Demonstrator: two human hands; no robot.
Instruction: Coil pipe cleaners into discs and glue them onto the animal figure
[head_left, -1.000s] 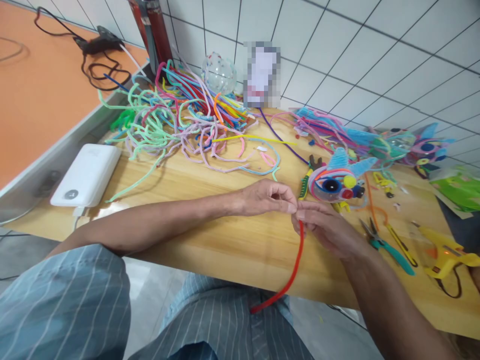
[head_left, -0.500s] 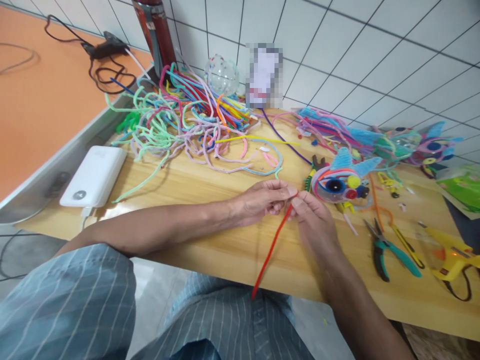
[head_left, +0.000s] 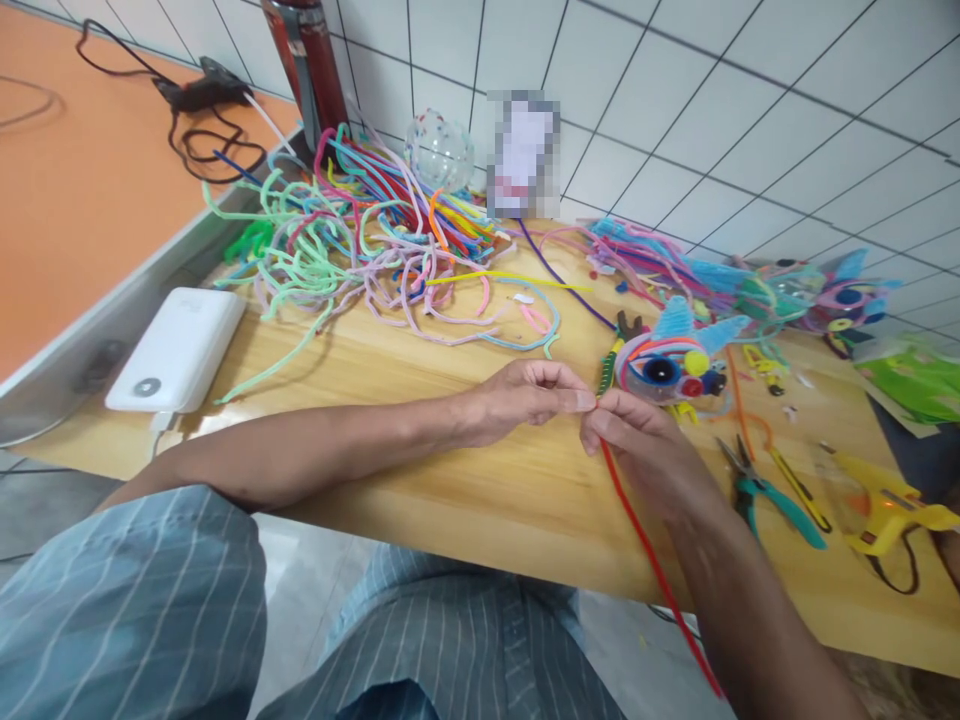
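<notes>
A red pipe cleaner (head_left: 646,545) hangs from between my hands, down past the table's front edge and beside my right forearm. My left hand (head_left: 536,398) pinches its upper end between thumb and finger. Touching those fingertips, my right hand (head_left: 637,435) is closed on the same pipe cleaner just below. Right behind my right hand sits a fish-like figure (head_left: 664,370) with a blue eye, a red nose and light blue ears. Green-handled cutters (head_left: 611,362) lie at its left side.
Pipe cleaners (head_left: 322,240) are heaped at the back left, near a white power bank (head_left: 176,350). A phone (head_left: 523,155) leans on the wall. Teal pliers (head_left: 776,495) and a yellow glue gun (head_left: 885,500) lie on the right.
The free length of the red pipe cleaner has swung from lower left to lower right. My right hand has turned slightly and moved right. Both hands still hold the strand.
</notes>
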